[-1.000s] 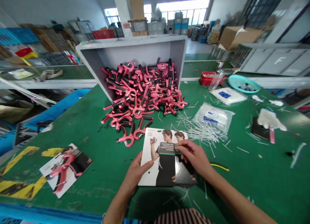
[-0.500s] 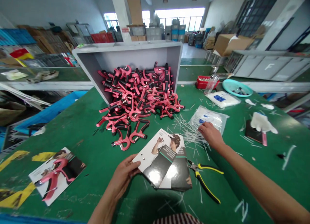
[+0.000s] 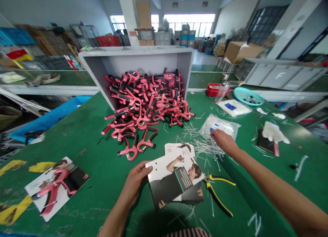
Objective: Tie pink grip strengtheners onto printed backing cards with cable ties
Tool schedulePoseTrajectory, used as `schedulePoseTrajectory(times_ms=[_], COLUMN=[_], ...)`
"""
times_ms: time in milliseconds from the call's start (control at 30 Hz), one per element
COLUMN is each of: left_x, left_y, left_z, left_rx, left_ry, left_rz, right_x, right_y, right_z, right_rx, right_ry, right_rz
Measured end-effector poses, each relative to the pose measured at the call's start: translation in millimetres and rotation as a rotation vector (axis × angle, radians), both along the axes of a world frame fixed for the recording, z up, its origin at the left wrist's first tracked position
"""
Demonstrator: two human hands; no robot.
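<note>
My left hand [image 3: 135,182] is closed on the edge of a printed backing card [image 3: 166,179] with two punched holes, thumb on top. This card is tilted over a stack of similar cards [image 3: 197,192] on the green table. My right hand [image 3: 222,141] has its fingers pinched together at a pile of thin white cable ties [image 3: 206,146]; what is between the fingertips is hidden. Beyond it lies a clear plastic bag [image 3: 227,127] of ties. Cutting pliers [image 3: 217,192] with yellow-and-black handles rest right of the stack.
Pink-and-black hand grip exercisers [image 3: 143,103] spill from a grey crate [image 3: 137,52] lying on its side. At the left, one exerciser [image 3: 57,185] lies on a printed card [image 3: 47,214]. A turquoise plate [image 3: 238,93], a red box [image 3: 214,91] and a white glove [image 3: 273,131] are at the right.
My left hand has lifted and turned the top card away from the stack, exposing more of the cards under it. My right hand stays at the cable ties, almost unmoved.
</note>
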State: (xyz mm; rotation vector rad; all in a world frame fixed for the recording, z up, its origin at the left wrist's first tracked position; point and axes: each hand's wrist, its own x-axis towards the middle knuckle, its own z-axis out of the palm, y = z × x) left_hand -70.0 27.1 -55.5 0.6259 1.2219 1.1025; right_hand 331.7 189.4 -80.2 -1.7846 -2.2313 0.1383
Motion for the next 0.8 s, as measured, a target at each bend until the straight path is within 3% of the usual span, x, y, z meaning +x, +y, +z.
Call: schedulePoseTrajectory(times_ms=[100, 233, 467, 567, 667, 733, 800], left_x=[1.3, 1.6, 1.9, 5.2, 11.6, 20.3, 32.1], left_y=[-1.0, -4.1, 2.6, 15.1, 19.3, 15.8, 11.1], left_z=[-0.2, -4.4, -21.5, -22.7, -7.4, 10.2, 26.8], left_rx=[0.010, 0.022, 0.071, 0.214, 0.541, 0.775, 0.906], left_ry=[0.001, -0.013, 0.067, 0.387, 0.916, 1.107, 1.204], left_rz=[0.020, -0.046, -0.183, -0.229, -0.114, -0.128, -0.255], right_x=[3.5, 9.0, 5.2, -13.1, -48.6, -78.5, -107.1], right_y=[15.0, 38.1, 41.2, 25.1, -6.2, -33.7, -60.2], right_z=[9.1, 21.6, 46.0, 50.2, 53.1, 58.0, 66.9], right_rx=[0.036, 0.017, -0.097, -0.181, -0.331, -0.390, -0.321], right_ry=[0.196, 0.526, 0.933, 0.989, 0.957, 0.806, 0.525], right_rz=[-0.079, -0.159, -0.105, -0.036, 0.091, 0.240, 0.445])
